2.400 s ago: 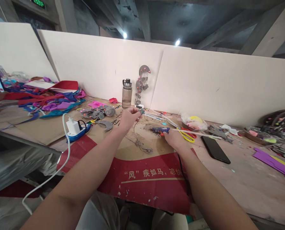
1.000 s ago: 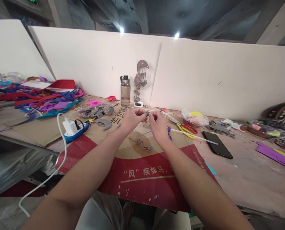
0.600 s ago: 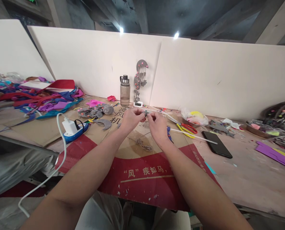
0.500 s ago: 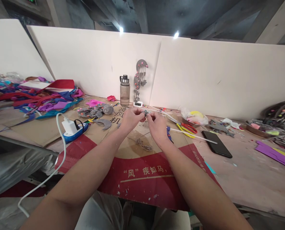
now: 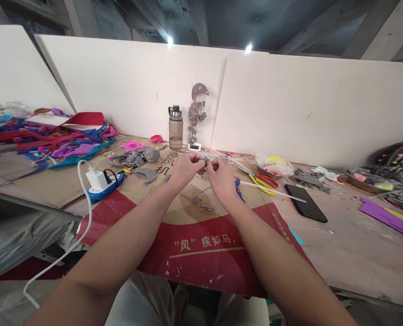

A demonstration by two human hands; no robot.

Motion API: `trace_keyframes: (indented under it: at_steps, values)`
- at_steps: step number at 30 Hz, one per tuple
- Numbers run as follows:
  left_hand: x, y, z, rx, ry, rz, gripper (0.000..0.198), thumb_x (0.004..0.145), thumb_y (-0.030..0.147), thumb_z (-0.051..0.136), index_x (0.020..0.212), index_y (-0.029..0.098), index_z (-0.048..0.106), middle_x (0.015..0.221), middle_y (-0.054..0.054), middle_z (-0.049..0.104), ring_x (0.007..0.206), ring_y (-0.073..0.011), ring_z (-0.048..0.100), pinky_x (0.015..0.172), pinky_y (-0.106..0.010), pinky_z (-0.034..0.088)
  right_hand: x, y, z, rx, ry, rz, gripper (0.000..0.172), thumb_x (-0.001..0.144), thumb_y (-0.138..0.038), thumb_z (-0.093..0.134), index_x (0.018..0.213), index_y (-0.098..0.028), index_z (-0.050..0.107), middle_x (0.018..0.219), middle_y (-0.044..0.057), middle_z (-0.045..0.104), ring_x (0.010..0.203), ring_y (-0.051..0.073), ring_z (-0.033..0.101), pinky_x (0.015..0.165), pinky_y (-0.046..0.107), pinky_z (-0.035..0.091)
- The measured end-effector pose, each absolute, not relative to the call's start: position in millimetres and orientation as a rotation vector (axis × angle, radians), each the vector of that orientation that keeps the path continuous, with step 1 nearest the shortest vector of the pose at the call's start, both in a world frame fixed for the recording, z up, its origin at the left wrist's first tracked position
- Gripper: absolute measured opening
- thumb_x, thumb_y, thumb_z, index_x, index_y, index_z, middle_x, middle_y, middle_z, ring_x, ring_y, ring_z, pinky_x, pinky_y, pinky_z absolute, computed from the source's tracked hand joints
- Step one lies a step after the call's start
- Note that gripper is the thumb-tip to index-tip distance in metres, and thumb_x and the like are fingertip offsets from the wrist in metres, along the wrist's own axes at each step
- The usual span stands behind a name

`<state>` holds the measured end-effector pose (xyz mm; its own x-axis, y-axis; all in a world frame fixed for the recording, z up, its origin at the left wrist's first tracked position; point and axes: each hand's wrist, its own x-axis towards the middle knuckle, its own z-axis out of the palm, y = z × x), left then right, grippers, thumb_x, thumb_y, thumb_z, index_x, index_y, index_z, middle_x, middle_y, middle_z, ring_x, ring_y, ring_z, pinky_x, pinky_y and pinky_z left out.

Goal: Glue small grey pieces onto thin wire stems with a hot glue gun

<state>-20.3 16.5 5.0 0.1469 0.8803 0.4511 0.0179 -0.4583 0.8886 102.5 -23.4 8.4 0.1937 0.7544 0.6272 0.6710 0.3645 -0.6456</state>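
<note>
Our right hand [image 5: 223, 177] had let go of the glue gun [image 5: 238, 186], which lay partly hidden beside its wrist, and had joined our left hand [image 5: 187, 168]. We had both hands' fingertips pinched closed on the small grey piece [image 5: 206, 160] between them, above the cardboard [image 5: 215, 267], so the work had passed from tool to fingers.
</note>
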Motion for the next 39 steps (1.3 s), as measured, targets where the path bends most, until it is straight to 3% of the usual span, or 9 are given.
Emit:
trace_keyframes:
  at_steps: [6,13,18,26,29,39]
  values:
    - [-20,15,8,1.476,0.739,1.329,0.007,0.070,0.018,0.063,0.066,0.014,0.059,0.056,0.000,0.060,0.050,-0.0081,0.056,0.055,-0.022,0.050,105,-23,8,-1.316,-1.467,0.158,0.007,0.079,-0.028,0.052,0.077,-0.021,0.051,0.063,-0.004,0.049,0.059,0.014,0.044,0.059,0.027,0.033]
    - [-23,11,15,1.457,0.693,1.060,0.011,0.070,0.019,0.070,0.074,0.010,0.065,0.068,-0.005,0.066,0.059,-0.0108,0.063,0.059,-0.024,0.052,124,-15,7,-1.334,-1.505,0.314,0.009,0.075,-0.024,0.052,0.066,-0.021,0.052,0.057,-0.005,0.047,0.053,0.012,0.039,0.055,0.027,0.030]
    - [-26,13,16,1.536,0.818,1.067,0.020,0.071,0.022,0.070,0.089,0.012,0.066,0.066,-0.004,0.067,0.058,-0.0135,0.066,0.053,-0.023,0.051,132,-11,7,-1.323,-1.686,0.193,0.008,0.075,-0.022,0.052,0.067,-0.021,0.052,0.060,-0.004,0.048,0.056,0.013,0.040,0.058,0.027,0.031]
    - [-30,13,15,1.879,0.913,1.090,0.009,0.070,0.022,0.067,0.065,0.015,0.066,0.053,-0.001,0.063,0.044,-0.0089,0.056,0.043,-0.018,0.044,130,-11,5,-1.253,-1.869,-0.042,0.006,0.076,-0.016,0.054,0.071,-0.020,0.053,0.075,0.003,0.053,0.074,0.017,0.047,0.072,0.030,0.037]
    - [-31,17,13,1.873,0.954,1.089,0.010,0.069,0.022,0.067,0.064,0.014,0.064,0.054,-0.003,0.065,0.045,-0.0110,0.059,0.044,-0.019,0.046,129,-12,4,-1.231,-1.875,-0.036,0.006,0.080,-0.018,0.052,0.075,-0.020,0.055,0.080,0.004,0.054,0.076,0.018,0.048,0.073,0.031,0.038]
    - [-30,27,4,1.697,0.940,1.199,0.007,0.070,0.018,0.066,0.071,0.014,0.062,0.056,-0.003,0.065,0.051,-0.0117,0.062,0.053,-0.023,0.052,121,-15,0,-1.257,-1.679,0.217,0.016,0.081,-0.026,0.048,0.096,-0.020,0.050,0.063,-0.005,0.045,0.060,0.015,0.045,0.062,0.028,0.035]
